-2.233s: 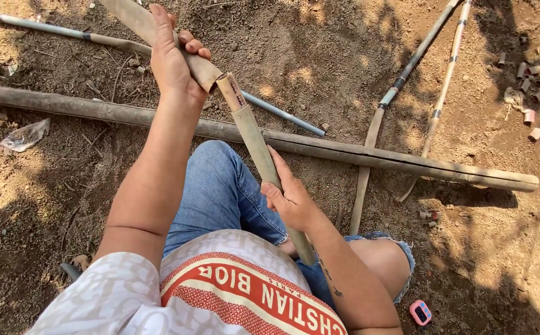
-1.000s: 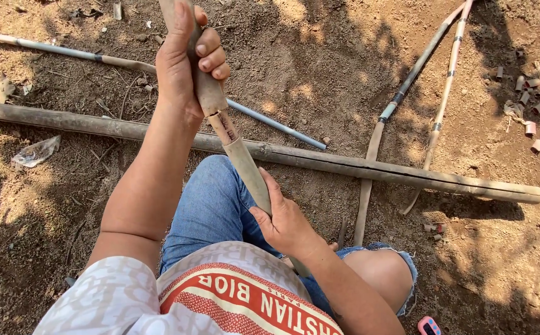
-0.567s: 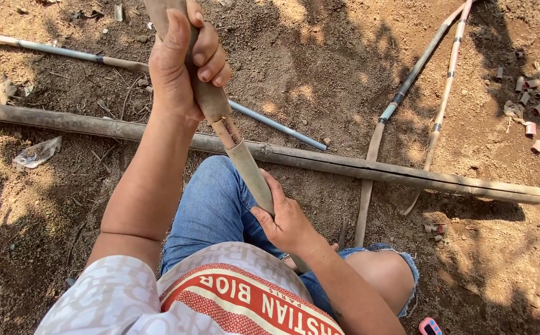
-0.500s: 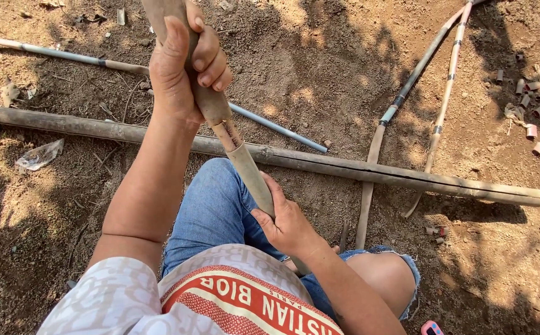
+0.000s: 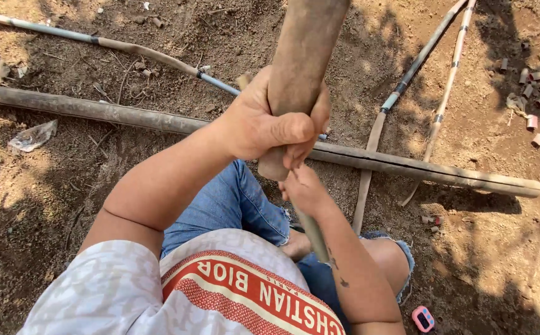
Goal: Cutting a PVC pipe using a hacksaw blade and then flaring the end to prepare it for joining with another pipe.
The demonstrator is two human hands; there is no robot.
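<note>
My left hand (image 5: 264,127) is clenched around a thick brown tube (image 5: 301,56) that rises toward the camera and fills the top middle of the view. Just below it, my right hand (image 5: 304,189) grips a thinner tan pipe (image 5: 314,234) that runs down past my knee. The thin pipe's upper end is hidden behind my left hand and the thick tube, so how far it sits inside cannot be told. I am sitting on bare soil in blue jeans (image 5: 233,198).
A long dark pole (image 5: 406,164) lies across the ground in front of me. Thinner pipes (image 5: 406,80) lean over it at the right, another pipe (image 5: 115,44) at upper left. Short cut pipe pieces (image 5: 530,74) lie far right. A small pink device (image 5: 423,318) lies by my knee.
The thick tube has swung up toward the camera and slid down over the thin pipe's exposed end. My two hands have come close together, the left now just above the right.
</note>
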